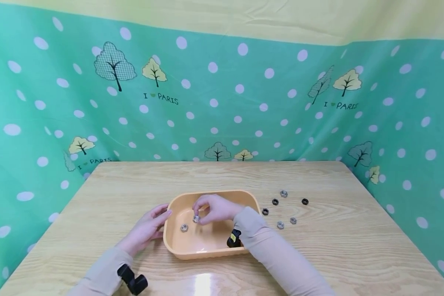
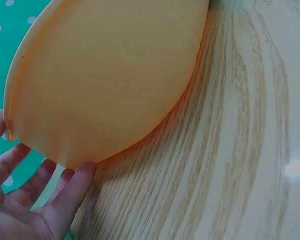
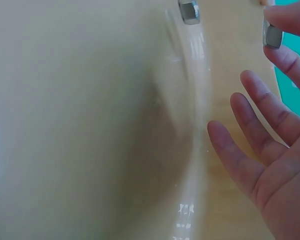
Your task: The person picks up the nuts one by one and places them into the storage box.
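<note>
A light orange plastic bin (image 1: 203,254) stands on the table. At its left end my left hand (image 1: 148,228) holds the wall, thumb at the rim and fingers spread along the outside, as the left wrist view also shows. My right hand (image 1: 218,209) is over the inside of the bin. Between its thumb and index finger it pinches a silver hex nut (image 3: 273,36); the other fingers are spread loose. Another silver nut (image 1: 184,227) lies on the bin floor, left of the pinched one.
Right of the bin, several loose nuts lie on the wood-grain table: silver ones such as this nut (image 1: 283,193) and black ones such as this nut (image 1: 305,201). A green dotted cloth (image 1: 214,102) hangs behind and at both sides.
</note>
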Available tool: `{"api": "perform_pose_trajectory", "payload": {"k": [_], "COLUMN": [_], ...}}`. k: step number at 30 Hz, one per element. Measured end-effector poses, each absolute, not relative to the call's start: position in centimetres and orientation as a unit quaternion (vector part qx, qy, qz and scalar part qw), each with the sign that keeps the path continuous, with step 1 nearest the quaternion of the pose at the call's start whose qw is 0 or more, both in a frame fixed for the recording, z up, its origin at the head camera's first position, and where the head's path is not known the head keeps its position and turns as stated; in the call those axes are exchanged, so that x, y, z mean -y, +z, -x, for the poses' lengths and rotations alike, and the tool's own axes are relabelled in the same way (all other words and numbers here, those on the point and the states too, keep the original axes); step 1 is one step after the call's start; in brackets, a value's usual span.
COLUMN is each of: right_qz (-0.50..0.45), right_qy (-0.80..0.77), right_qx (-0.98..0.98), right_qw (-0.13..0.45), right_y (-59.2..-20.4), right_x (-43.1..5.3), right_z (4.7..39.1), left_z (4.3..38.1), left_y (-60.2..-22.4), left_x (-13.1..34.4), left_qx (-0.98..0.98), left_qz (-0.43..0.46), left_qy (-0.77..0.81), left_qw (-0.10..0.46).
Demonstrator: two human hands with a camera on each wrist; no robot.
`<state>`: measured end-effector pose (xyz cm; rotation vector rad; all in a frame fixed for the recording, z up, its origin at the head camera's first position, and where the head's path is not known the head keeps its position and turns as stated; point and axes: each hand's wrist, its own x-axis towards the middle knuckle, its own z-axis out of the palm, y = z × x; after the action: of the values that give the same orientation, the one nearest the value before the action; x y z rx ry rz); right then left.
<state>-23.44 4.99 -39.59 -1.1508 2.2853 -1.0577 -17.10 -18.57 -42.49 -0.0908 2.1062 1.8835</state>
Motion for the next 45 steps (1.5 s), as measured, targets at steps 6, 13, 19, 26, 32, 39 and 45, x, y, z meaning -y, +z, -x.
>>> {"api": "perform_pose_trajectory", "payload": {"k": [6,13,19,26,32,39,45], "right_qz": [0.411,0.435,0.452,0.436,0.429,0.453,0.457], "right_qy": [-0.349,-0.315,-0.289,-0.265,-0.238,-0.205,-0.184], "right_qx": [-0.825,-0.829,-0.831,-0.843,-0.846,-0.847,-0.851], "right_qw": [0.171,0.154,0.147,0.173,0.209,0.191,0.185], "right_y": [-39.4,-39.9,-40.9,-41.2,-41.0,-41.4,-41.2], "right_x": [-4.8,-4.6,-4.0,-3.6,-3.4,-3.2,-2.8], "right_z": [23.4,23.6,24.1,24.0,23.7,23.7,23.4], "left_z": [17.3,17.2,17.1,17.0,17.1,17.2,17.2], "left_y": [-42.0,-41.8,-42.0,-42.0,-42.0,-42.1,-42.1], "left_x": [18.8,18.8,18.9,18.8,18.7,18.5,18.5], "left_qx": [-0.734,-0.737,-0.738,-0.737,-0.735,-0.732,-0.735], "left_qz": [0.017,0.007,0.014,0.019,0.019,0.025,0.027], "left_qy": [0.659,0.655,0.655,0.656,0.657,0.66,0.657], "left_qw": [0.164,0.168,0.163,0.161,0.165,0.165,0.166]}}
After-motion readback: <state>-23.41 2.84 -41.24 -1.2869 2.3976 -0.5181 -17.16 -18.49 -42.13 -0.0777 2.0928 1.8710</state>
